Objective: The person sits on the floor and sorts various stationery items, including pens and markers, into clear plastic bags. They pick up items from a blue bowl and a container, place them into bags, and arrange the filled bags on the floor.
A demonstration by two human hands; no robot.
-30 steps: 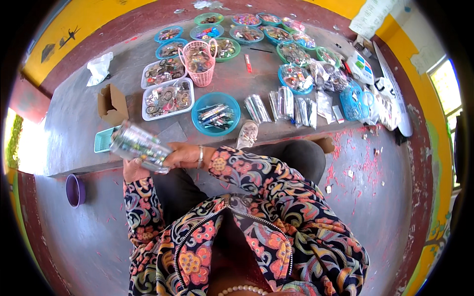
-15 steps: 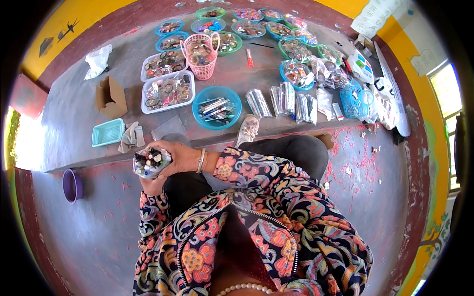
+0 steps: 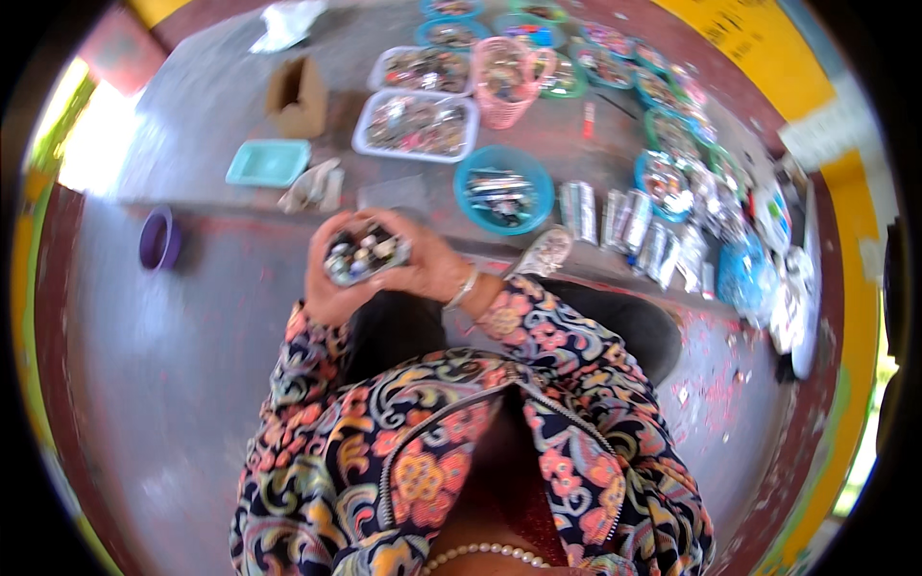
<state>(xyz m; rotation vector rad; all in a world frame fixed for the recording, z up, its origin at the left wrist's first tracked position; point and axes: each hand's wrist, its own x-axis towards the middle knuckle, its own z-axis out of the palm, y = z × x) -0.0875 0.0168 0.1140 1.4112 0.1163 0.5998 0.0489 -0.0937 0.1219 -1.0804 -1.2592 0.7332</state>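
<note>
Bare grey floor (image 3: 173, 384) left of hands (image 3: 384, 274) cupping clear packet (image 3: 363, 254).

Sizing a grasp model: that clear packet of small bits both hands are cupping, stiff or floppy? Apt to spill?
Likely floppy: the clear packet bulges between the left hand and right hand, which cup it from both sides. Probably shifts inside, since its contents look like loose small pieces. The film looks glossy, so possibly slippery. Whether it is sealed cannot be told.
</note>
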